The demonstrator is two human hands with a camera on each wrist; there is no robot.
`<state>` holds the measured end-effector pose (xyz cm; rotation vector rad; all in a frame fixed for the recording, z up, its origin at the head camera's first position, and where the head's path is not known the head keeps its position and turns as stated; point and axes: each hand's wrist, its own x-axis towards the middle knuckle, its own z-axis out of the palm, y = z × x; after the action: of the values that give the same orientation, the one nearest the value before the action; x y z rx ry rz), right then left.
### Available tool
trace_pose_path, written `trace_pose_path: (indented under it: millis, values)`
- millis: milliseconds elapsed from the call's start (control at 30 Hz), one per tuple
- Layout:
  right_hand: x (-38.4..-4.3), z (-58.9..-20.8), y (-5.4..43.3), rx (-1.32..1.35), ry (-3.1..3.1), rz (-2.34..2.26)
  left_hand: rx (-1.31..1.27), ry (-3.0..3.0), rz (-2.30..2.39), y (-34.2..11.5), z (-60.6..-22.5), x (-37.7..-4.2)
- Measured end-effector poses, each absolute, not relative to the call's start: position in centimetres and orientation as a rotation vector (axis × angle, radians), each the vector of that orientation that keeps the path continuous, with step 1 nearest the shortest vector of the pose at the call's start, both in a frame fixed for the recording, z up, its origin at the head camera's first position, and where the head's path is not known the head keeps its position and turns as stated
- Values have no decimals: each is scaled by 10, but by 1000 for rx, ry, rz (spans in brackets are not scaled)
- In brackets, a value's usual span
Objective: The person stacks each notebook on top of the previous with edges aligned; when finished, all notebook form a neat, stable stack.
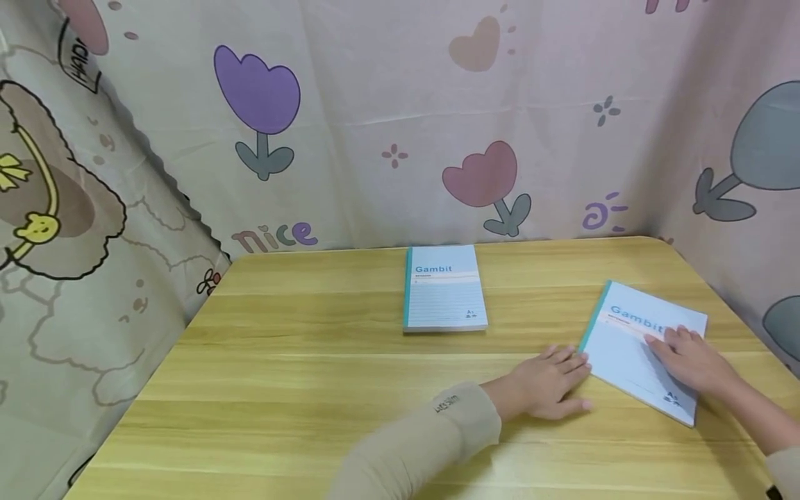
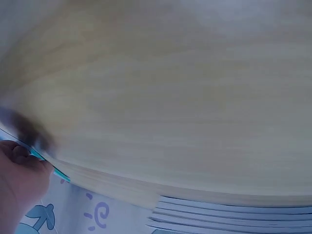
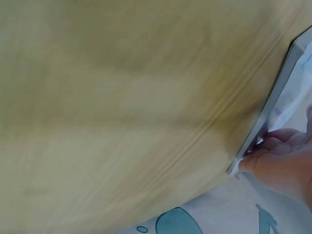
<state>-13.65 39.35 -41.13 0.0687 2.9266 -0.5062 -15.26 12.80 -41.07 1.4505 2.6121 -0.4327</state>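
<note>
At the table's right side lies a pale blue Gambit notebook (image 1: 631,354) with a teal spine, turned at an angle. My left hand (image 1: 550,382) lies palm down with its fingers spread, fingertips at the notebook's spine edge. My right hand (image 1: 694,357) rests on the notebook's cover near its right edge. In the right wrist view the right hand (image 3: 282,156) is at the notebook's edge (image 3: 265,112). The left wrist view shows the left hand (image 2: 22,180) beside the teal spine (image 2: 61,174).
A second Gambit notebook pile (image 1: 444,298), with layered edges (image 2: 234,214) in the left wrist view, lies squarely near the back middle of the wooden table (image 1: 281,389). A patterned cloth (image 1: 362,125) hangs behind the table and at both sides.
</note>
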Motion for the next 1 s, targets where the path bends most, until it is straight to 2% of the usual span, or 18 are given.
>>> trace_pose_path:
  millis: [1000]
  values:
    - [-167,-420,348,-154,3031,-624,1507,2590,-237,75,-415,-160]
